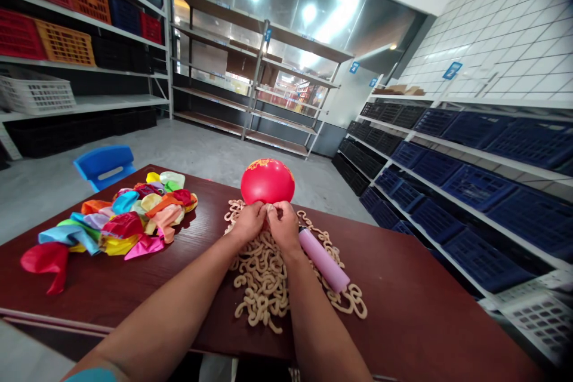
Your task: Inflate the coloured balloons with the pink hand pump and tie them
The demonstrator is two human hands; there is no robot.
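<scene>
A small inflated red balloon with gold print on top rests at the far side of the dark red table. Both hands meet at its neck. My left hand and my right hand are closed, fingers pinching the balloon's neck between them. Under my wrists lies a heap of beige plastic clips. A pink hand pump lies on the clips just right of my right wrist.
A pile of flat, uninflated balloons in many colours covers the table's left part. A blue chair stands behind the table. Shelves with red, orange and white crates line the left wall, blue crates the right.
</scene>
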